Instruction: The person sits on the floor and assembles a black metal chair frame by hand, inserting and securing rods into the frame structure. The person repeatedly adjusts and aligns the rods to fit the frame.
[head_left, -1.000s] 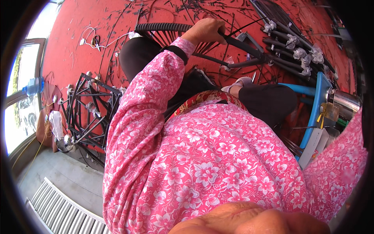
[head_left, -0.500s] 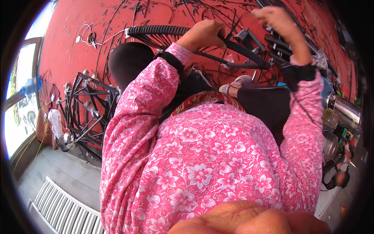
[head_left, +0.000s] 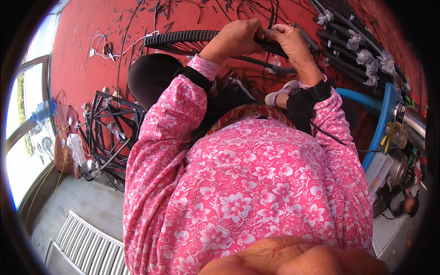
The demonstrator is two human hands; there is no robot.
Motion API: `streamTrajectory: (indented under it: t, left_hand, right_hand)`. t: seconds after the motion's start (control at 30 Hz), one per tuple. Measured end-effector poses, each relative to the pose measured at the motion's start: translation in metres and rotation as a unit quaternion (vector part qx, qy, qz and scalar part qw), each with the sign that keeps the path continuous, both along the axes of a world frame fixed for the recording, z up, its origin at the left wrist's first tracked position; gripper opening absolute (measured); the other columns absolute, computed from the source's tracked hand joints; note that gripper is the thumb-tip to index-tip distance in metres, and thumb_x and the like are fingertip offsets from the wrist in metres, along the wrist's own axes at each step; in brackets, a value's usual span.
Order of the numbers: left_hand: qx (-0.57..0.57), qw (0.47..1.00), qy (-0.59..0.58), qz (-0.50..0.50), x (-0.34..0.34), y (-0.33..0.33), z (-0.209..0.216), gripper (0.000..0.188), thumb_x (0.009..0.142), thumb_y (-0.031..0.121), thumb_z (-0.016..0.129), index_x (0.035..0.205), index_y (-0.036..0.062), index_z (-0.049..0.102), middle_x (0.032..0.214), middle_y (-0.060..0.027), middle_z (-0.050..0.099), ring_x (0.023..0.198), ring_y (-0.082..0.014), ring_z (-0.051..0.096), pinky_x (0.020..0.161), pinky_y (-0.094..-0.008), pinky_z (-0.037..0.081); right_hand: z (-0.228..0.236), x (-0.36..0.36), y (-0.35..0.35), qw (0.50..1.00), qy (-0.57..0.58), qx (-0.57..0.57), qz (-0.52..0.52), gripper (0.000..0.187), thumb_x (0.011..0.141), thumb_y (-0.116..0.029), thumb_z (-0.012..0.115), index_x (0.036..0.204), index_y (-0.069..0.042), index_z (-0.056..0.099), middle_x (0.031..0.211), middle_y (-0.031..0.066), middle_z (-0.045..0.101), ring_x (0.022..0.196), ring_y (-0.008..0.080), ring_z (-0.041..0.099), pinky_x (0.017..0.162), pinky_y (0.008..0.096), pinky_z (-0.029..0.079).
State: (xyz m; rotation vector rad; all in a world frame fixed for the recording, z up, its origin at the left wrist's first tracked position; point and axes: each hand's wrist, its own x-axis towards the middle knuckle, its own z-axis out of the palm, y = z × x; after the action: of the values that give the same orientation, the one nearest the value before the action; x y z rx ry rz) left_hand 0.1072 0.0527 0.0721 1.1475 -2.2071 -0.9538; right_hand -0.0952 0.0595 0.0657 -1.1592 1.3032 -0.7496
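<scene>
1. The left hand (head_left: pixel 237 40) has its fingers closed on the black frame (head_left: pixel 181 38).
2. The right hand (head_left: pixel 293 48) is just beside it; I cannot tell what its fingers grasp.
3. The frame is over the red floor (head_left: pixel 94 20), beyond the lap.

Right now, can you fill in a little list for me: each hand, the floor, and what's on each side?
Left hand: gripping a black curved frame with a ribbed, wound edge
Right hand: fingers bent, close beside the left one; what they pinch is unclear
Floor: red floor, dark thin strips scattered about
Left side: tangled black barred framework
Right side: blue plastic piece, shiny silver metal cylinder
</scene>
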Motion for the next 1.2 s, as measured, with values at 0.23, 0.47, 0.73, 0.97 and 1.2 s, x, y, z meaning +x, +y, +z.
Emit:
streamTrajectory:
  t: [0.23, 0.47, 0.73, 0.97, 1.2]
  left_hand:
    - [-0.173, 0.985, 0.002, 0.017, 0.005, 0.024, -0.001, 0.040, 0.070, 0.017, 0.083, 0.105, 0.0076, 0.067, 0.092, -0.0091, 0.064, 0.086, -0.0301, 0.065, 0.075, -0.0387, 0.052]
    - [-0.187, 0.982, 0.005, 0.012, 0.002, 0.022, -0.007, 0.043, 0.071, 0.018, 0.082, 0.111, 0.0103, 0.069, 0.093, -0.0080, 0.061, 0.089, -0.0303, 0.064, 0.075, -0.0411, 0.053]
    - [-0.139, 0.987, -0.064, -0.041, 0.002, 0.007, -0.002, 0.037, 0.079, 0.027, 0.077, 0.112, 0.0145, 0.070, 0.093, -0.0089, 0.060, 0.088, -0.0305, 0.065, 0.074, -0.0421, 0.052]
    - [-0.074, 0.988, -0.101, -0.092, -0.004, -0.013, -0.012, 0.032, 0.082, 0.035, 0.075, 0.106, 0.0137, 0.069, 0.093, -0.0086, 0.060, 0.087, -0.0291, 0.064, 0.076, -0.0415, 0.051]
    - [-0.069, 0.987, -0.106, -0.102, -0.006, -0.022, -0.022, 0.033, 0.081, 0.036, 0.075, 0.103, 0.0118, 0.069, 0.094, -0.0100, 0.061, 0.091, -0.0302, 0.064, 0.079, -0.0404, 0.050]
  right_hand:
    - [-0.014, 0.005, -0.011, 0.991, 0.129, -0.037, 0.015, 0.026, 0.084, -0.026, 0.076, 0.085, 0.000, 0.074, 0.073, 0.0028, 0.069, 0.068, 0.0079, 0.061, 0.062, 0.0275, 0.047]
    - [-0.025, 0.011, -0.019, 0.986, 0.164, -0.031, 0.015, 0.022, 0.089, -0.023, 0.075, 0.086, -0.001, 0.071, 0.074, -0.0013, 0.065, 0.066, 0.0064, 0.059, 0.061, 0.0221, 0.048]
    - [0.020, -0.013, 0.052, 0.996, -0.050, -0.057, -0.055, 0.033, 0.094, -0.024, 0.070, 0.114, 0.002, 0.067, 0.087, 0.0016, 0.071, 0.071, 0.0107, 0.064, 0.067, 0.0222, 0.051]
    - [-0.066, -0.009, 0.084, 0.992, 0.033, -0.125, -0.006, 0.034, 0.094, -0.019, 0.070, 0.120, 0.001, 0.062, 0.112, 0.0088, 0.067, 0.083, 0.0138, 0.065, 0.079, 0.0276, 0.053]
    - [-0.070, 0.016, 0.070, 0.993, 0.006, -0.116, -0.011, 0.022, 0.097, -0.015, 0.061, 0.112, 0.002, 0.062, 0.092, 0.0083, 0.070, 0.081, 0.0140, 0.067, 0.075, 0.0294, 0.052]
